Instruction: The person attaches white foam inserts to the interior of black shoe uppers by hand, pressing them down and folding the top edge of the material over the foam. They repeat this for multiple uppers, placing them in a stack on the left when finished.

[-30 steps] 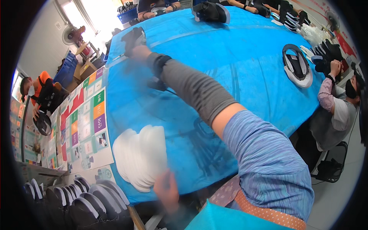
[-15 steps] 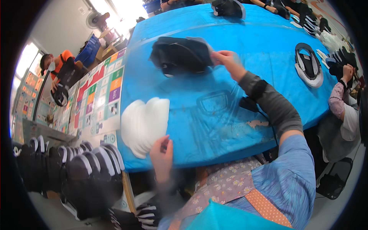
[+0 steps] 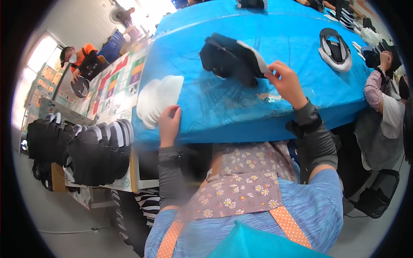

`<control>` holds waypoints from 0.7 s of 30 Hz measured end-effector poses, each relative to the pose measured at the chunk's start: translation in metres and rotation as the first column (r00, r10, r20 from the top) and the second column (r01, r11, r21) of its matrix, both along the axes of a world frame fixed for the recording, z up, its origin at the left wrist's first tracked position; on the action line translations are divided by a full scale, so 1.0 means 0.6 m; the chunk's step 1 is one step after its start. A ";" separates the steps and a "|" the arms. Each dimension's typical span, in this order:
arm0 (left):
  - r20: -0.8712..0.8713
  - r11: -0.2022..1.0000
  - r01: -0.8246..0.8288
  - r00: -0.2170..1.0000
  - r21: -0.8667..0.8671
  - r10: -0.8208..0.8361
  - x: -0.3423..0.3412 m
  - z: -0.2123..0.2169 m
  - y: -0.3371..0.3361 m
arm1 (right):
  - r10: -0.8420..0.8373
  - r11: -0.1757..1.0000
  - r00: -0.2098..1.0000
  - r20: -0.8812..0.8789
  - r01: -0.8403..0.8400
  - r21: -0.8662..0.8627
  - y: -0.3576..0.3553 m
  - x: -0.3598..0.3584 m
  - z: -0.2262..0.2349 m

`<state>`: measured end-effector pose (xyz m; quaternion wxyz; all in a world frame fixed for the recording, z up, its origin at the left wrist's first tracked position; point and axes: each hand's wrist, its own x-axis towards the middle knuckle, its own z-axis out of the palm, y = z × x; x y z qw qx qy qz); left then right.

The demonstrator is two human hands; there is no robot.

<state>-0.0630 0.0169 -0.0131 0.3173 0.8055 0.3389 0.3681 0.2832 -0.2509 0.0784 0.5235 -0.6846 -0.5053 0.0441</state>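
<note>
Blue-covered worktop [image 3: 275,38], row of black shoes [image 3: 86,150] on a rack at its left end, black shoe upper [image 3: 228,60] lying mid-worktop, right hand [image 3: 287,84] pinching its white edge, stack of white insoles [image 3: 158,101] near the front edge, left hand [image 3: 169,124] open, fingertips touching the stack

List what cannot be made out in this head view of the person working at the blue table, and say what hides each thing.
- Right hand fingertips: behind the black cap and its white insert.
- How many pieces are in the white stack: edges too blurred.
- Left hand: contact with the stack unclear.
- Table far end: cut off by the rim.
</note>
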 end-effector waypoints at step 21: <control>0.016 0.830 -0.239 0.963 0.503 0.268 0.007 0.054 -0.011 | -0.022 0.992 0.918 0.396 -0.029 0.122 -0.073 -0.018 -0.113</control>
